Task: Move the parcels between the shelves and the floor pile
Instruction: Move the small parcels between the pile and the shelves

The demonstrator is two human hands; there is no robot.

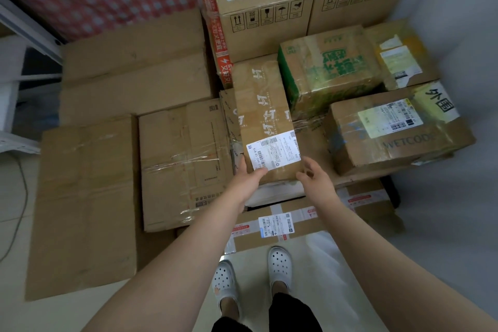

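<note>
A long brown taped parcel [262, 113] with a white shipping label at its near end lies on top of the floor pile, in the middle. My left hand [246, 178] grips its near left corner, thumb on the label. Just off the near right corner hovers my right hand [315, 180], fingers loosely spread and apart from the parcel. Under the parcel's near end a white flat parcel [277, 191] shows.
Cardboard boxes cover the floor: flat ones [89, 197] at left, a green-printed box [328, 73] and a labelled box [390, 129] at right, tall boxes [258, 5] behind. A taped flat box [277, 226] lies just before my feet. White shelf frame [16, 21] stands at the left.
</note>
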